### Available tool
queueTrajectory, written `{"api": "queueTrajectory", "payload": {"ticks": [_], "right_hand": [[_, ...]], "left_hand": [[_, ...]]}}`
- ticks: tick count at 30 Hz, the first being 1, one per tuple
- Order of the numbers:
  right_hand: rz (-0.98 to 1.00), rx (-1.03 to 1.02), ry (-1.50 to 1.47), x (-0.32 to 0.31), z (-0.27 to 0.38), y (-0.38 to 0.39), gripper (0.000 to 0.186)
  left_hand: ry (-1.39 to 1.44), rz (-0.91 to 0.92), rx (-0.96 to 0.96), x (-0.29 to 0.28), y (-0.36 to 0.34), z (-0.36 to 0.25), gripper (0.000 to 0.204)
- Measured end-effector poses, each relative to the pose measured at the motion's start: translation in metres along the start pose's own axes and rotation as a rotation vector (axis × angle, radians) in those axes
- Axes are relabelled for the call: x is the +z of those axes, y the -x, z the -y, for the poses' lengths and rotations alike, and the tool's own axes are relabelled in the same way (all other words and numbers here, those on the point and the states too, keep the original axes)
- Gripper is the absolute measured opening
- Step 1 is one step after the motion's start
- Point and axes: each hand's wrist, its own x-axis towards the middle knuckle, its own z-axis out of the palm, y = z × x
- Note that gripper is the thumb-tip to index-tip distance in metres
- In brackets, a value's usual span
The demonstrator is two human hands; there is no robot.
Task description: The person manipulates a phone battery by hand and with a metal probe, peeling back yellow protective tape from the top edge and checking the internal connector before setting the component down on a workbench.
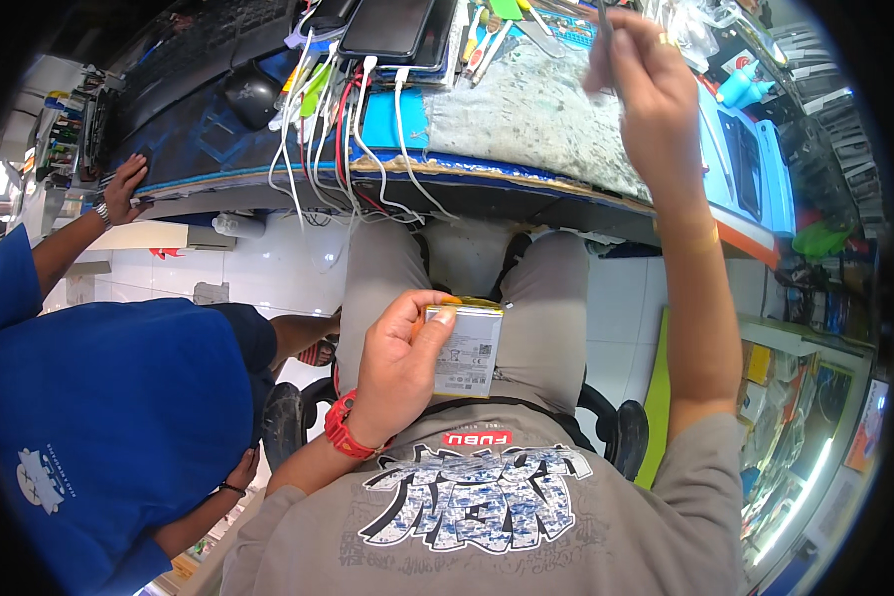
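Note:
My left hand, with a red watch on its wrist, pinches a flat silver-grey phone battery by its upper left edge. The battery hangs over my lap, its printed face toward me and yellow tape along its upper border. Raised over the right part of the workbench, my right hand is closed around a thin dark tool. Motion blur and the fingers hide which kind of tool it is. Below that hand lies a stained grey work cloth.
Black phones and white charging cables crowd the bench's middle, some cables hanging over its edge. A computer mouse sits left. Screwdrivers lie at the back. A light-blue phone case is right. A person in a blue shirt stands left.

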Motion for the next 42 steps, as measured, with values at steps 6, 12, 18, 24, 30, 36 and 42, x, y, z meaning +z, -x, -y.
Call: {"api": "queueTrajectory", "payload": {"ticks": [6,12,18,24,30,36,42], "right_hand": [[0.345,0.019,0.227,0.006,0.074,0.123,0.035],[0.219,-0.132,0.515,0.011,0.081,0.195,0.049],[0.147,-0.13,0.563,0.013,0.073,0.215,0.049],[0.151,-0.123,0.577,0.012,0.073,0.213,0.048],[0.156,-0.12,0.569,0.012,0.074,0.211,0.048],[0.158,-0.113,0.553,0.014,0.076,0.21,0.049],[0.168,-0.145,0.534,0.019,0.076,0.206,0.048]], "left_hand": [[-0.03,0.002,0.012,0.002,0.005,0.006,0.018],[-0.006,-0.006,0.026,0.008,0.005,0.008,0.015],[0.036,-0.026,0.016,0.011,0.005,0.014,0.014],[0.038,-0.014,0.02,0.012,0.007,0.014,0.013],[0.077,-0.02,-0.008,0.012,0.008,0.013,0.013],[0.07,-0.001,-0.019,0.011,0.007,0.013,0.012],[0.105,0.024,-0.052,0.013,0.009,0.01,0.013]]}}
